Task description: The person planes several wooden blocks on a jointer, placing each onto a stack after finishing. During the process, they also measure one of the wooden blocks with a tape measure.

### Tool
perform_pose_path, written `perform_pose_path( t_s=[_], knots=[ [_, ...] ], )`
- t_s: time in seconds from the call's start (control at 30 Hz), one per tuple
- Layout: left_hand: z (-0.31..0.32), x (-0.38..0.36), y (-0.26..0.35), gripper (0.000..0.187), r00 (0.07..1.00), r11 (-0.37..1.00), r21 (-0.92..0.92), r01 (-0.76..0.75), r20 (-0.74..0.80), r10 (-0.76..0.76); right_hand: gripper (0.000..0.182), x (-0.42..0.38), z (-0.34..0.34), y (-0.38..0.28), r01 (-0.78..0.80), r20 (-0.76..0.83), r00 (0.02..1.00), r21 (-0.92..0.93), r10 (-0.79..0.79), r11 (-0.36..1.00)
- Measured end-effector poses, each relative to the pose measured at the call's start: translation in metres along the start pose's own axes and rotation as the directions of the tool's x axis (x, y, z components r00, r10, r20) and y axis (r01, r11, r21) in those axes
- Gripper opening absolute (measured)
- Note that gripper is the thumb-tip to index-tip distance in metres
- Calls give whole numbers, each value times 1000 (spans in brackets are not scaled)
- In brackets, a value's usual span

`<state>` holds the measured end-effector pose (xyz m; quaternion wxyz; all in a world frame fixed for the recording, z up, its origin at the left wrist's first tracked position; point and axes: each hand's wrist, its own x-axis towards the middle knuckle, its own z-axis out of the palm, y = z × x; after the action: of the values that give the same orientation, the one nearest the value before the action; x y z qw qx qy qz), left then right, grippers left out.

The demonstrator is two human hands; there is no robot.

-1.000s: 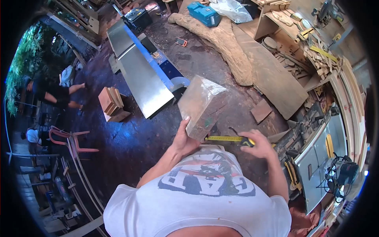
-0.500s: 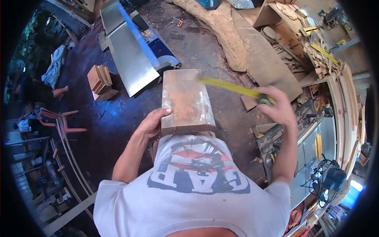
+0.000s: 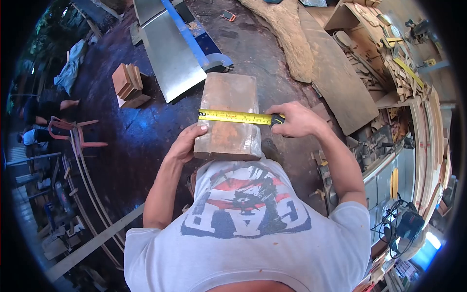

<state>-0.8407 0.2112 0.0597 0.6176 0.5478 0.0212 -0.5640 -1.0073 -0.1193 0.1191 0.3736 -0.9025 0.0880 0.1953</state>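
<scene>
A thick wooden block [image 3: 226, 95] is held in front of my shirt, its broad face turned up. My left hand [image 3: 187, 142] grips its left edge, thumb on top and the other fingers hidden beneath. In my right hand [image 3: 296, 119] is the dark case of a tape measure [image 3: 236, 117], just off the block's right edge. The yellow blade lies straight across the block's face, with its hooked end at the left edge, a little above my left thumb.
Ahead stands a jointer-like machine [image 3: 175, 58] with a metal bed and blue fence. Stacked wood pieces [image 3: 129, 83] are on the floor to the left, near a red chair [image 3: 80, 131]. Large slabs [image 3: 335, 73], scrap wood and a corded power tool [image 3: 408, 225] are on the right.
My right hand has moved left and inward, bringing the tape blade from a slant off the block's upper right to lie across its face. My left hand still grips the block.
</scene>
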Motion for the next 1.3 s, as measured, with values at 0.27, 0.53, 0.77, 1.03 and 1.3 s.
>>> perform_pose_path(
  t_s=[0.27, 0.53, 0.77, 1.03, 1.3],
  knots=[
    [3, 10, 0, 72, 1000, 1000, 17, 19, -8, -19, 55, -19, 9, 5, -34, -83, 996, 35, 36, 999],
    [9, 5, 9, 72, 999, 998, 53, 27, -30, -26, 57, -22, 7, 2, -75, -55, 995, 66, 78, 995],
    [30, 6, 2, 63, 997, 997, -1, 80, -8, -80, 56, -24, 37, 54, 83, -347, 936, 393, 63, 916],
    [64, 147, -68, 54, 909, 908, -44, 416, 0, -417, 43, -44, 279, 232, 312, 11, 412, 938, 911, -153],
    [138, 339, -140, 58, 782, 540, 638, 549, -165, -601, 41, -133, 344, 205, 658, 176, -95, 750, 980, -71]
  ],
)
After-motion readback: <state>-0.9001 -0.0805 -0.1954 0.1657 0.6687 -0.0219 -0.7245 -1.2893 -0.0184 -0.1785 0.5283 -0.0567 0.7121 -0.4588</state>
